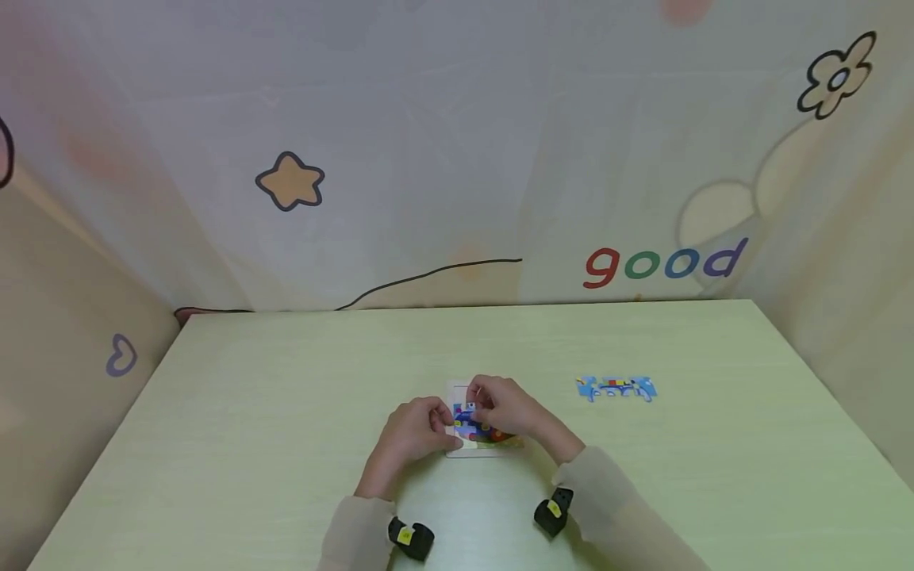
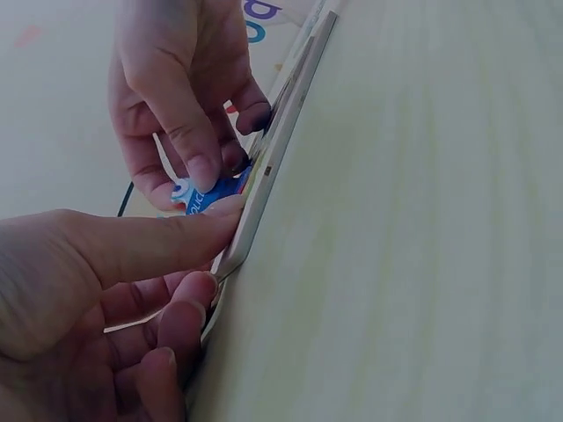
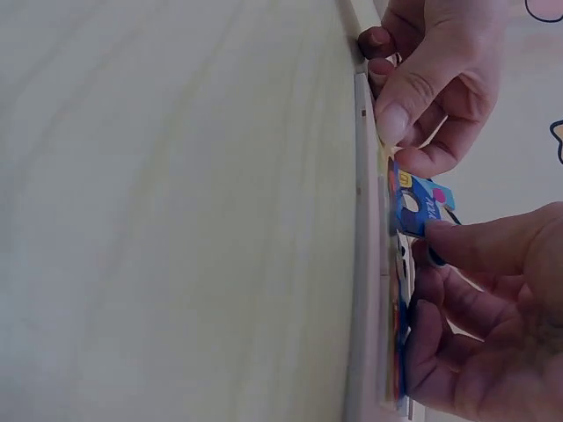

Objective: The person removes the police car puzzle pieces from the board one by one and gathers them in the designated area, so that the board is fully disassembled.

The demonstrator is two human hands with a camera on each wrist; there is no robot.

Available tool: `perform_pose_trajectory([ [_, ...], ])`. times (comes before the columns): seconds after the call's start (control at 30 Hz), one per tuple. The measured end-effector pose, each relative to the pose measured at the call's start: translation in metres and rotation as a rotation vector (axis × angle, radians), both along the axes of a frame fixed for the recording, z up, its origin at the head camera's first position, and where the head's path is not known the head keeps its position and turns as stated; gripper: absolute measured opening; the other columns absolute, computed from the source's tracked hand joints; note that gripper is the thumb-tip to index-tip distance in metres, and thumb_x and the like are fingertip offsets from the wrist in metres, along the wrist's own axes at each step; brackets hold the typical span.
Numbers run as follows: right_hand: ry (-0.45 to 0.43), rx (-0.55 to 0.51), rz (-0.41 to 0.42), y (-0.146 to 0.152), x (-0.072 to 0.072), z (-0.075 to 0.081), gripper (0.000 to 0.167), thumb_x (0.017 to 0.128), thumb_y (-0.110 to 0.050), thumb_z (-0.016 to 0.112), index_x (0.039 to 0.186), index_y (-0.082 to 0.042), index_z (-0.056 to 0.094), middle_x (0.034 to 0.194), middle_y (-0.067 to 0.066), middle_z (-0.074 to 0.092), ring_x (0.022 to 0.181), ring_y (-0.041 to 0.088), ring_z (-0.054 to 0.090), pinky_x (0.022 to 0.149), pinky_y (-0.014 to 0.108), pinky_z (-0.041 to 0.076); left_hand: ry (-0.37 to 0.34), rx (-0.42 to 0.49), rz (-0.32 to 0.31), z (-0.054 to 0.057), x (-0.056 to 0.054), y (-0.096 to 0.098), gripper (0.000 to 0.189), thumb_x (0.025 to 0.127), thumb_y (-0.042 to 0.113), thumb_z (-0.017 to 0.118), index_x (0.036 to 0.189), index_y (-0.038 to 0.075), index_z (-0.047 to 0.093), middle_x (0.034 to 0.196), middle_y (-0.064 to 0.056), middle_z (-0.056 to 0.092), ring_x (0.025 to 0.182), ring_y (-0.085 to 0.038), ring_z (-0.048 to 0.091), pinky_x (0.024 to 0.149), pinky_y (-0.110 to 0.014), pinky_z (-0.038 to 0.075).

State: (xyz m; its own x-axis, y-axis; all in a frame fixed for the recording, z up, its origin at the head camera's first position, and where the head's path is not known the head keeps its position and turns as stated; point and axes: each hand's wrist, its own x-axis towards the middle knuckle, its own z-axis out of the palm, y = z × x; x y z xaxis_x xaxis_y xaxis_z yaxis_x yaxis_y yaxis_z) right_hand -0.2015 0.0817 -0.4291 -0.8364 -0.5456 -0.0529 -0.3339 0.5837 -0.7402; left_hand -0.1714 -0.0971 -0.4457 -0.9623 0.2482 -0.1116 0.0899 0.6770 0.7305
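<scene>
A jigsaw puzzle board (image 1: 485,454) with a pale frame lies on the table in the head view, partly filled with colourful pieces. My left hand (image 1: 414,432) holds its left side, thumb over the near left corner and the other fingers curled at the edge. Above the board, my right hand (image 1: 507,404) pinches a blue puzzle piece (image 3: 427,204) between thumb and fingers. That piece bears white lettering and stands tilted up from the board in the right wrist view. Part of the picture is hidden under the right hand.
Several loose blue puzzle pieces (image 1: 616,387) lie in a group to the right of the board. The pale wooden table (image 1: 250,412) meets a printed curtain (image 1: 428,159) at its back edge.
</scene>
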Motion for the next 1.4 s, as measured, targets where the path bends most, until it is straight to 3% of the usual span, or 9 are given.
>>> perform_pose_trajectory([
  [0.27, -0.081, 0.098, -0.099, -0.009, -0.005, 0.008, 0.012, 0.081, 0.002, 0.063, 0.089, -0.002, 0.055, 0.071, 0.002, 0.051, 0.066, 0.014, 0.047, 0.062, 0.025, 0.041, -0.023, -0.016, 0.020, 0.005, 0.000, 0.003, 0.028, 0.067, 0.020, 0.081, 0.071, 0.010, 0.055, 0.059, 0.001, 0.047, 0.057, -0.015, 0.043, 0.054, -0.027, 0.031],
  [0.43, -0.161, 0.119, -0.199, -0.015, -0.006, 0.010, 0.009, 0.080, 0.001, 0.064, 0.087, -0.001, 0.059, 0.073, 0.004, 0.053, 0.067, 0.016, 0.048, 0.062, 0.026, 0.043, -0.020, -0.032, 0.012, 0.006, 0.000, 0.003, 0.029, 0.066, 0.020, 0.081, 0.068, 0.010, 0.053, 0.059, 0.001, 0.045, 0.057, -0.015, 0.042, 0.053, -0.027, 0.031],
  [0.57, -0.175, 0.115, -0.240, -0.017, -0.007, 0.010, 0.007, 0.079, 0.001, 0.064, 0.086, 0.000, 0.062, 0.073, 0.004, 0.053, 0.067, 0.016, 0.048, 0.060, 0.026, 0.043, -0.018, -0.036, 0.004, 0.007, 0.000, 0.003, 0.029, 0.067, 0.020, 0.080, 0.067, 0.010, 0.053, 0.059, 0.002, 0.045, 0.057, -0.015, 0.043, 0.053, -0.027, 0.031],
  [0.9, -0.250, -0.069, -0.251, -0.008, -0.007, 0.004, 0.009, 0.078, 0.001, 0.066, 0.085, -0.005, 0.065, 0.075, 0.003, 0.058, 0.070, 0.017, 0.054, 0.062, 0.031, 0.051, -0.016, -0.048, 0.002, 0.007, 0.001, 0.002, 0.029, 0.068, 0.022, 0.080, 0.065, 0.011, 0.054, 0.058, 0.002, 0.046, 0.057, -0.014, 0.043, 0.053, -0.027, 0.031],
  [1.4, -0.372, -0.216, -0.228, 0.008, -0.012, 0.001, 0.012, 0.081, 0.001, 0.064, 0.092, 0.002, 0.060, 0.077, 0.005, 0.060, 0.069, 0.013, 0.058, 0.064, 0.031, 0.052, -0.023, -0.042, 0.007, 0.004, 0.000, 0.002, 0.028, 0.067, 0.021, 0.080, 0.066, 0.011, 0.055, 0.058, 0.002, 0.045, 0.057, -0.014, 0.042, 0.053, -0.026, 0.031],
])
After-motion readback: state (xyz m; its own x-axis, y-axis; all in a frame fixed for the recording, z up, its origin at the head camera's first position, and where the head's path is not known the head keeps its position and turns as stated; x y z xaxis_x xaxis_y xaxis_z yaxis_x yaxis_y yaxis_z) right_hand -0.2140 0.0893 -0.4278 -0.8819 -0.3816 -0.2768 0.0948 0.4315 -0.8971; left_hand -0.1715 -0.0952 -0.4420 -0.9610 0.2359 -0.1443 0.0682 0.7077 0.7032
